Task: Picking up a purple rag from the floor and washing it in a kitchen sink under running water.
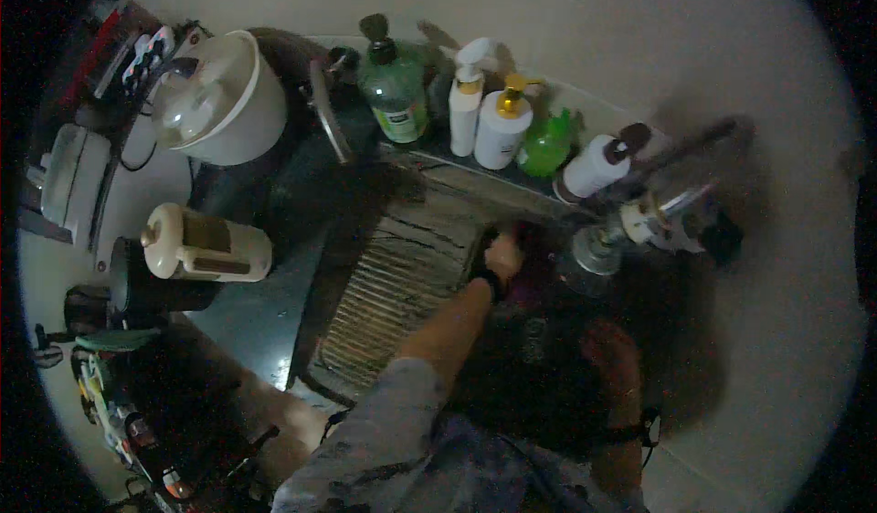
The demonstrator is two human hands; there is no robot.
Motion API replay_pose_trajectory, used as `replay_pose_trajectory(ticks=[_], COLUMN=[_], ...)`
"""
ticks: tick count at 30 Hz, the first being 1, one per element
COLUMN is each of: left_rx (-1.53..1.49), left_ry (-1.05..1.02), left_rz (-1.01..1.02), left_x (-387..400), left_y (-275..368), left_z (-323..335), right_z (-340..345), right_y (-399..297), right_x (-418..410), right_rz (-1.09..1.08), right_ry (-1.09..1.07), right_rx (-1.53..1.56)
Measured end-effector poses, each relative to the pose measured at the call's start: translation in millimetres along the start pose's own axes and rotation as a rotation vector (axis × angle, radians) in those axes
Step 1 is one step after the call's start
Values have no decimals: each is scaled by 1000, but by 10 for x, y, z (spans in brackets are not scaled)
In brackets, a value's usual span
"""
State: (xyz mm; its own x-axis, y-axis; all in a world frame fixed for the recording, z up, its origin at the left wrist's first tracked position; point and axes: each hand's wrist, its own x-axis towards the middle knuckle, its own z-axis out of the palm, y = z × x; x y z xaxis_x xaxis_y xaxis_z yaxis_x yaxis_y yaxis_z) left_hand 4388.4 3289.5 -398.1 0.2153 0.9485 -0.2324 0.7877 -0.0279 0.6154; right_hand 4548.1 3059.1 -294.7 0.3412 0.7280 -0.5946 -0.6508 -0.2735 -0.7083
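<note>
My left hand (pixel 503 256), with a dark band at the wrist, reaches over a ribbed washboard (pixel 373 294) to its far right side. It is bent beside a dark purple patch (pixel 527 287) that looks like cloth. Blur and shadow hide whether the fingers grip it. My right hand (pixel 612 348) hangs lower right over a very dark area, a strapped device (pixel 649 427) at its wrist. Its fingers are dim, and any hold on something is hidden. Pale lettering (pixel 536 335) shows on the dark surface between my hands.
Along the back ledge stand a green pump bottle (pixel 396 98), a white gold-topped pump bottle (pixel 503 133), a small green bottle (pixel 546 146) and a tilted white bottle (pixel 595 169). A curved metal faucet (pixel 330 119), a white lidded pot (pixel 240 119) and a cream canister (pixel 236 249) are leftward.
</note>
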Motion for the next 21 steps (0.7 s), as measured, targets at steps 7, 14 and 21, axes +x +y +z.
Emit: replay_pose_trajectory(ticks=[7,14,21], left_rx=[-390,-991,-938], left_ry=[-333,-303,-260], left_rz=[158,199,158], left_x=[-277,-683,-880], left_y=[51,289,162], left_z=[-1283,-1856,-1854], right_z=[540,1301,1255], right_y=[-652,-1050,-923], right_x=[110,906,1029], right_rz=[-325,-1030,-1015], right_ry=[45,70,-66], right_rx=[-589,-1102,-1283])
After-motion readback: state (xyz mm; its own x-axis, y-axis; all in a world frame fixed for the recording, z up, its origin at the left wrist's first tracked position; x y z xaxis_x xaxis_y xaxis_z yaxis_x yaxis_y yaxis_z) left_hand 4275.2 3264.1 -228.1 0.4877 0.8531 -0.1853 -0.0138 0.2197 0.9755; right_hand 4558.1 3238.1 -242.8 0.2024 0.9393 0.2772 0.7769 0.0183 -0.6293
